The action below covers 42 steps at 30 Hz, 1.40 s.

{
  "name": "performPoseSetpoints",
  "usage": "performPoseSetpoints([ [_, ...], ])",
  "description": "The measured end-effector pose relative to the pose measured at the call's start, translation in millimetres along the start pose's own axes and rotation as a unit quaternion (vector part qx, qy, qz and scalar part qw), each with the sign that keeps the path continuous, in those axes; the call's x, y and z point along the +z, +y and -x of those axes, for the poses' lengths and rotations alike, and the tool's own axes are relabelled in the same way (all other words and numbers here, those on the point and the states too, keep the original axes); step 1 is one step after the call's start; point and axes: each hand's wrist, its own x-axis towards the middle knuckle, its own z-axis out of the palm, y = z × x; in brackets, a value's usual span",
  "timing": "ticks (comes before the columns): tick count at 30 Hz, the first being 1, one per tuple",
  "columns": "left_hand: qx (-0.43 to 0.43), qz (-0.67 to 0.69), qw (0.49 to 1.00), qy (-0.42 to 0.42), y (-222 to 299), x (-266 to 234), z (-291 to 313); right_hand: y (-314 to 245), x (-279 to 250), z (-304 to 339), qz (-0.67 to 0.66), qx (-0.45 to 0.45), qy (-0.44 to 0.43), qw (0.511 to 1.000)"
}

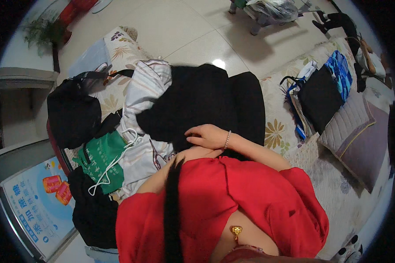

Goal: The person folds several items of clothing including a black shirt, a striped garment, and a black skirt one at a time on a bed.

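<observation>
My right hand (pixel 210 137) rests over the black cloth (pixel 202 101) on my lap, with a beaded bracelet on its wrist. Its fingers are loosely apart and hold nothing. Just below, my left hand (pixel 201 152) lies across my lap with its fingers stretched out toward the right wrist, and their tips are partly covered there. Nothing shows in its grasp. To the left of my hands lies a white striped cloth (pixel 136 164). Beside it is a green fabric bag (pixel 103 160) with a white drawstring (pixel 112 163).
A black bag (pixel 74 114) and dark cloth (pixel 94 210) lie at the left. Folded clothes (pixel 322 98) and grey cushions (pixel 364 136) are on the patterned sofa cover (pixel 274 103) at the right. Ahead, a small table (pixel 261 19) holds plastic wrapping on the tiled floor (pixel 193 35).
</observation>
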Motion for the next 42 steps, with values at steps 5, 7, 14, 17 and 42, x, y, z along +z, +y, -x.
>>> performPoseSetpoints([
  [5, -0.126, 0.111, 0.929, 0.330, 17, 2, 58, 23, -9, 34, 0.026, -0.059, 0.021, 0.998],
  [7, -0.037, -0.194, 0.857, 0.476, -18, 3, 72, 27, -17, 58, 0.055, -0.095, 0.071, 0.991],
  [14, -0.146, -0.320, 0.835, 0.423, -36, 7, 81, 37, -30, 102, 0.179, -0.038, 0.210, 0.960],
  [17, -0.122, -0.323, 0.849, 0.401, -28, -1, 83, 39, -23, 103, 0.213, -0.040, 0.241, 0.946],
  [42, -0.033, -0.218, 0.898, 0.380, -91, 1, 69, 50, -10, 100, 0.204, 0.041, 0.304, 0.930],
])
